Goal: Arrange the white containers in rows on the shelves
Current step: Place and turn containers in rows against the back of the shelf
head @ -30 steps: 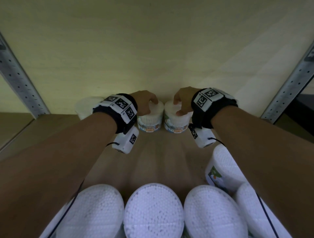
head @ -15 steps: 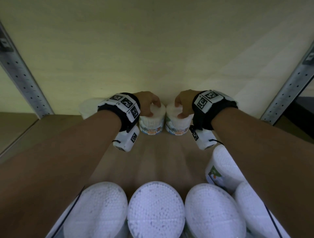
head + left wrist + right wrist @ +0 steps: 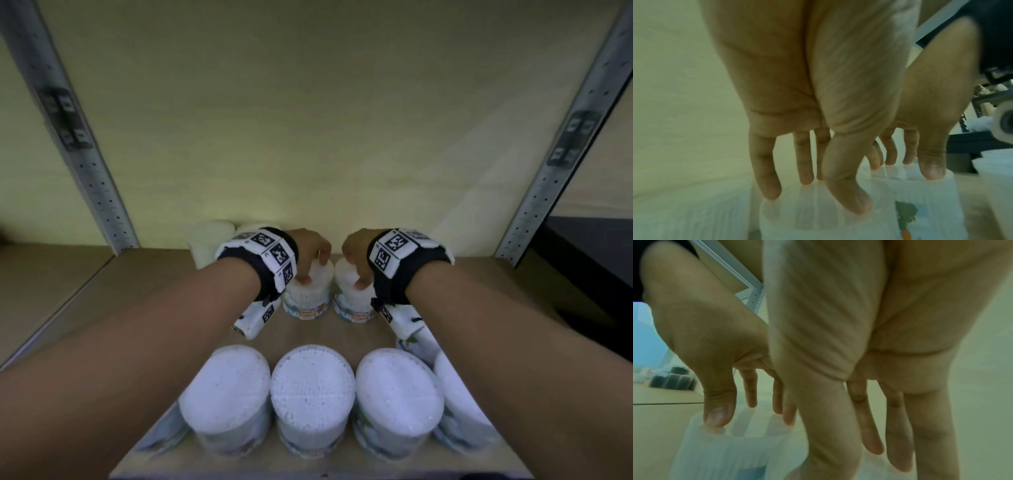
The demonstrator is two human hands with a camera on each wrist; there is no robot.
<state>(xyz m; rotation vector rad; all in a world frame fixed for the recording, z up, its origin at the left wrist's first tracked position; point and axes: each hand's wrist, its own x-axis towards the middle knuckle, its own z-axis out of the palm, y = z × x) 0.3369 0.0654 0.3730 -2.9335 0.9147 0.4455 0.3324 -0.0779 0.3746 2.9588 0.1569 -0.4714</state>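
- Two forearms reach side by side into the shelf (image 3: 164,274) in the head view, each with a tag-covered wrist band, and both wrists bend downward at the far end.
- Left hand (image 3: 310,251) sits arched over the lid of the left container (image 3: 308,298), its fingertips curled down onto the top rim, so it grips that tub from above.
- Right hand (image 3: 356,255) mirrors it on the right container (image 3: 352,301), thumb tip at the near rim; the two tubs stand upright, just beside each other, at the back of the shelf near the wall.
- Further white tubs (image 3: 209,240) stand behind the left wrist, and a front row of containers (image 3: 311,383) stands along the near edge of the shelf, well apart from the held pair.
- Left wrist view: the left hand (image 3: 818,100) hangs palm toward the camera, fingers (image 3: 766,178) pointing down and spread narrowly around the lid of its container (image 3: 818,216), thumb pressed on the near edge.
- Beyond it, the right hand (image 3: 931,123) holds the neighbouring tub (image 3: 931,203) the same way.
- Right wrist view: the right hand (image 3: 859,337) points down with long fingers (image 3: 898,426) close together; what they grip is largely hidden beneath them.
- Next to it, the left hand (image 3: 711,353) has thumb and fingertips planted on the rim of its container (image 3: 731,456).
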